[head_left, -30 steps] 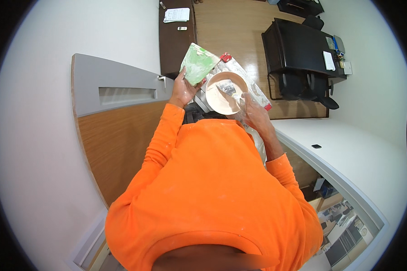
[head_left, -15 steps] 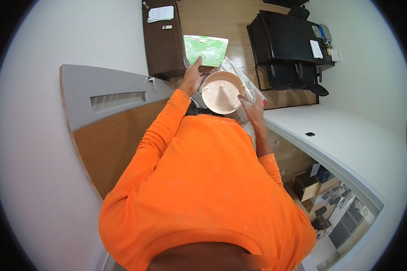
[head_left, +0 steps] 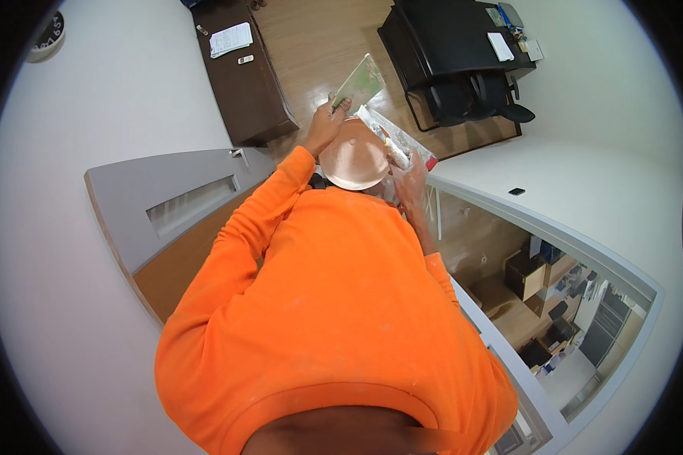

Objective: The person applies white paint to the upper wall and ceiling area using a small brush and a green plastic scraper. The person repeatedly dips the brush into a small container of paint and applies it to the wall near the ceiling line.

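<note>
My left hand (head_left: 326, 125) is closed on the near edge of a flat green plate (head_left: 363, 82) with whitish smears, held tilted beyond the bowl. A round, pale pinkish-beige bowl (head_left: 350, 161) sits close in front of my body, its inside shiny and wet-looking. My right hand (head_left: 410, 182), dusted white, is closed at the bowl's right rim; part of its fingers is hidden. Along that rim lies a whitish strip (head_left: 383, 135) with a bit of yellow, whose kind I cannot make out. Clear plastic (head_left: 410, 140) with a red corner shows just beyond my right hand.
A dark brown cabinet (head_left: 239, 80) with papers (head_left: 231, 39) stands ahead left, and a black desk (head_left: 448, 45) with black chairs (head_left: 482, 98) ahead right. A grey and wood door (head_left: 182, 205) is at my left. A white-framed glass opening (head_left: 561, 250) runs along my right.
The green plate has tilted from facing me to a slanted, narrower view. The bowl has tipped slightly, and the whitish strip now shows along its rim. My view has turned a little.
</note>
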{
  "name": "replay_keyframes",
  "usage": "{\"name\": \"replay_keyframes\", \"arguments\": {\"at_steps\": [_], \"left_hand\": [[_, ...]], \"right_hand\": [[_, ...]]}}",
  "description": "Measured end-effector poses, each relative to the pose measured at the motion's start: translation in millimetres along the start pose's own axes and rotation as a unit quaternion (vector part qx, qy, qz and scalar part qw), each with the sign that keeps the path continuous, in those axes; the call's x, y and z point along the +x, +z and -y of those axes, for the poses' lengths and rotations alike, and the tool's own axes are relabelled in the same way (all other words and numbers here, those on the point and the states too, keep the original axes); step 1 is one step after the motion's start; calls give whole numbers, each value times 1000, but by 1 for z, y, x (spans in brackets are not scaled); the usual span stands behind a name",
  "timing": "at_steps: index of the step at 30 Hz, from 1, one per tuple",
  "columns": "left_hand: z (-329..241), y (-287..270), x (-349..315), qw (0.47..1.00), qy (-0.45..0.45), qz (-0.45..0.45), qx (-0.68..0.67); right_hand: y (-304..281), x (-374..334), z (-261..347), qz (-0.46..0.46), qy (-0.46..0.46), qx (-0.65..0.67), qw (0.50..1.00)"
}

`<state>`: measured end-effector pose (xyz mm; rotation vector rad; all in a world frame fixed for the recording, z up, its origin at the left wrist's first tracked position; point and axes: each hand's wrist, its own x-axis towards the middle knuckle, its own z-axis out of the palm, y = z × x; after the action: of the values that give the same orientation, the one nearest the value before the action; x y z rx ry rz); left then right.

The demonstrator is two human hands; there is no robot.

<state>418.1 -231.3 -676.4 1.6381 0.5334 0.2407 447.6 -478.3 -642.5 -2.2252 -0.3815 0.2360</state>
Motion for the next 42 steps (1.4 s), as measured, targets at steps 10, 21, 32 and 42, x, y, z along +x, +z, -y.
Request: {"name": "replay_keyframes", "arguments": {"at_steps": [10, 21, 32, 42], "left_hand": [[-3, -14, 16, 994, -19, 37, 98], [-24, 12, 23, 993, 92, 9, 78], [-10, 6, 25, 994, 61, 10, 94], [-35, 6, 13, 984, 64, -17, 164]], "right_hand": [[-67, -28, 77, 196, -80, -205, 956], [2, -15, 161, 224, -38, -264, 937], [-29, -2, 140, 189, -14, -266, 945], [-21, -37, 116, 218, -17, -285, 933]]}}
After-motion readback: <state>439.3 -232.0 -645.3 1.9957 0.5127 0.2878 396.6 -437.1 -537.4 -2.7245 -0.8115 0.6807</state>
